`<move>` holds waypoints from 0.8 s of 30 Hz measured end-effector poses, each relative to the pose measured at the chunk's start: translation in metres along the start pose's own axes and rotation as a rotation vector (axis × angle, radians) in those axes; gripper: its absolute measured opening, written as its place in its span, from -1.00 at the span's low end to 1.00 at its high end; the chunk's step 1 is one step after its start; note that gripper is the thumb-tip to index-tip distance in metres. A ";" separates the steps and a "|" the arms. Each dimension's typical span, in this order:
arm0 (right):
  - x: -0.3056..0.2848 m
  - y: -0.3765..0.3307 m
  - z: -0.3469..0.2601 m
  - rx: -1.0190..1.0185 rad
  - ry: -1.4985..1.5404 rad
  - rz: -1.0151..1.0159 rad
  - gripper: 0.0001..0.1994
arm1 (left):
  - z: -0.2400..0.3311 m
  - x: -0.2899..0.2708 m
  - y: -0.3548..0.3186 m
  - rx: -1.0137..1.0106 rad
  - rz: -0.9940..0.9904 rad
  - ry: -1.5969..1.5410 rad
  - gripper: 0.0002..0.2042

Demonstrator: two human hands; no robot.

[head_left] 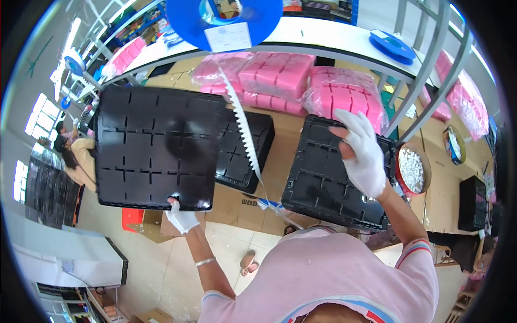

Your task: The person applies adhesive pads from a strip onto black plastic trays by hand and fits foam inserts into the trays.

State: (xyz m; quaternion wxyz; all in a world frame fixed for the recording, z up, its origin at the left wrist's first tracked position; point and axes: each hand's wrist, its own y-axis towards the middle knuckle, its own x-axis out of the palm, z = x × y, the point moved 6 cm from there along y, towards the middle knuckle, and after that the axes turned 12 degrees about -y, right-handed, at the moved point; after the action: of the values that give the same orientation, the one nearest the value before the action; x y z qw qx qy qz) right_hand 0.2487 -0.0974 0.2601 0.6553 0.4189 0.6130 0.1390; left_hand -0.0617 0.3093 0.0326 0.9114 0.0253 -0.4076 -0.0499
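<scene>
My left hand [184, 218], in a white glove with bare fingertips, grips the lower edge of a black plastic tray [145, 148], its thumb over the rim. This tray is raised at the left, its grid of slots facing me. My right hand [362, 156], gloved the same way, is over a second black tray [316, 169] on the right. Its fingers are apart and curved, holding nothing; whether they touch the tray I cannot tell. Between them more black trays [259, 140] lie stacked, partly hidden by the raised one. A white toothed strip [245, 129] hangs in front of that stack.
Plastic-wrapped pink foam blocks [277, 75] line the table's back. Above is a white shelf [323, 39] with a large blue reel [186, 29] and a smaller blue reel [392, 47]. A round tub [426, 164] of small white pieces stands right. Another person [82, 156] is far left.
</scene>
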 end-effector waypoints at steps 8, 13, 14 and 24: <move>0.254 0.037 0.066 0.038 0.232 -0.039 -0.65 | -0.144 0.022 0.015 -0.294 0.419 0.684 -0.63; 0.404 0.014 0.014 -0.044 0.120 -0.536 -0.51 | -0.190 0.011 0.007 -0.300 0.402 0.531 -0.59; 0.423 0.004 0.011 -0.018 0.148 -0.602 -0.50 | -0.191 0.018 0.001 -0.264 0.359 0.547 -0.55; 0.451 -0.029 0.013 -0.115 -0.105 -0.823 -0.21 | -0.177 0.042 -0.025 0.007 -0.110 1.549 -0.13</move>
State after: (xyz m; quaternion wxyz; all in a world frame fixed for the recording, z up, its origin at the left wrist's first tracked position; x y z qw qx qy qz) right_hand 0.3453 0.1939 -0.0715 0.7089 0.1080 0.6862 -0.1221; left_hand 0.0962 0.2805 -0.0560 0.9325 0.0761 0.3475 -0.0616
